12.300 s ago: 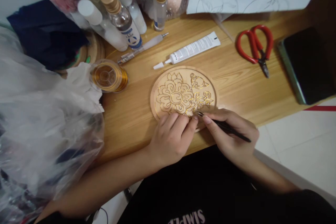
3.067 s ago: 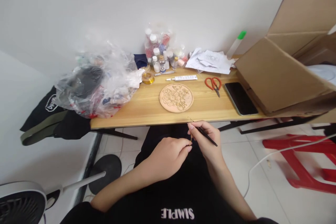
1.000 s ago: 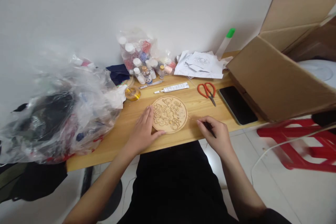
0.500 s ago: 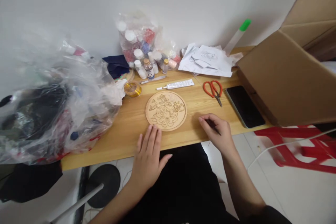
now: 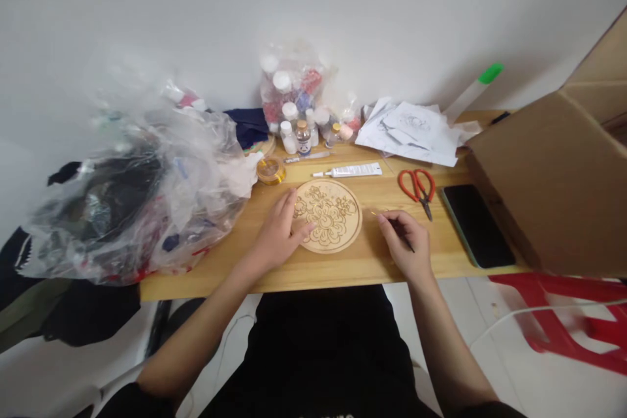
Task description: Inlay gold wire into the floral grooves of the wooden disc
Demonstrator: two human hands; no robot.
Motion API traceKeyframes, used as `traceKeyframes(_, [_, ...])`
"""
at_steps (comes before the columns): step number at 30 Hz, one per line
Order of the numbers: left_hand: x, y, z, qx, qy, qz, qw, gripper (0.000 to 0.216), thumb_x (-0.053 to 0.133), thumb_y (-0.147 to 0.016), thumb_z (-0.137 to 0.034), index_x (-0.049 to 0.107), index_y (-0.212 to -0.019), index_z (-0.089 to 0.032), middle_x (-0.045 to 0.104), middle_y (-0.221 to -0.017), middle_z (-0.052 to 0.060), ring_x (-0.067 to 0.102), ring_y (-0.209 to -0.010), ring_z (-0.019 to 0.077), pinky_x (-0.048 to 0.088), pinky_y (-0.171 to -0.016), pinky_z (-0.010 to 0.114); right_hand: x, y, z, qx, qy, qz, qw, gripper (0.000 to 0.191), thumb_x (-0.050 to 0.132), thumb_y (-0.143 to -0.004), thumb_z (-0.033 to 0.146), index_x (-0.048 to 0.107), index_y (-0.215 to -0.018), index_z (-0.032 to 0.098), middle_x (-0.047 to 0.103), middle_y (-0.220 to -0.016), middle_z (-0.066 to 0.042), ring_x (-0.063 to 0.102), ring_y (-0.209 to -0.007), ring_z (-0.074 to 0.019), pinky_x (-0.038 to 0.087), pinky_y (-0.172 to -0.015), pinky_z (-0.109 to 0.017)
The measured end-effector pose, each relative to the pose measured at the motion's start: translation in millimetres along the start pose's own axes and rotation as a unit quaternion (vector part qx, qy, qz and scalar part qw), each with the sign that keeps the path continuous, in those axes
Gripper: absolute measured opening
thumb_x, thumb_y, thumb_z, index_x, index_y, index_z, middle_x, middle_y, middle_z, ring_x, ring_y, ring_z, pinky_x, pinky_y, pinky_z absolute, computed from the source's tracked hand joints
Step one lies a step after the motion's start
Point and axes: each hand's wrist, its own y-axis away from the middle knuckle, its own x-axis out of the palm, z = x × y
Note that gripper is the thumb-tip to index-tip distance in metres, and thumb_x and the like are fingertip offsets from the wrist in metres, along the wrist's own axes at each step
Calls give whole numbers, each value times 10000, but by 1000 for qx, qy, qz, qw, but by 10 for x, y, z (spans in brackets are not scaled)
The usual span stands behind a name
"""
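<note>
A round wooden disc with a gold-outlined flower pattern lies on the wooden table. My left hand rests on the disc's left edge, fingers spread and flat, holding nothing. My right hand lies on the table just right of the disc, fingers pinched round thin black tweezers. A short piece of gold wire sticks out from the tweezers' tip toward the disc.
Behind the disc lie a white glue tube, a gold wire spool, red scissors and a dark phone. Small bottles and sketch papers sit by the wall. A bulky plastic bag fills the left; a cardboard box stands right.
My left hand has come up from the table's front edge onto the disc's left side. The right hand stays beside the disc with the tweezers. The view has shifted a little.
</note>
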Motion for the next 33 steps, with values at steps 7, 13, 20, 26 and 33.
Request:
traceKeyframes(7, [130,-76,32,-33,116,-74,990,551,450,-932,-422,353,-1440,-232,361,-1528,102,340,-1418,229,334,-1148,438,305,99,77,17,-81,-45,996,272,564,-884,458,620,-880,192,681,-810,-59,629,-712,-169,533,-672,-300])
traceKeyframes(13, [273,84,-40,-66,181,-151,970,450,342,-991,-365,382,-1423,-246,447,-1476,87,421,-1370,217,423,-1096,431,365,276,178,30,-113,-64,991,238,568,-892,427,619,-888,195,672,-821,-52,642,-757,-171,547,-707,-301])
traceKeyframes(20, [309,274,-161,-107,221,-183,952,410,415,-969,-351,454,-1369,-268,440,-1484,58,401,-1383,229,420,-1108,440,276,444,269,35,-106,-63,992,189,582,-892,391,616,-906,206,667,-819,-47,626,-743,-167,532,-674,-291])
traceKeyframes(26, [340,204,-186,-148,261,-199,933,408,500,-910,-326,520,-1304,-223,505,-1429,86,449,-1351,248,439,-1089,436,302,424,191,32,-82,-46,995,198,573,-896,388,623,-905,196,678,-809,-51,642,-751,-172,533,-680,-290])
traceKeyframes(33, [367,174,-221,-165,277,-217,922,477,547,-863,-346,516,-1316,-198,502,-1430,95,427,-1364,264,394,-1117,419,329,357,138,8,-42,-42,998,208,573,-894,379,633,-901,180,679,-765,-36,645,-714,-160,523,-661,-274])
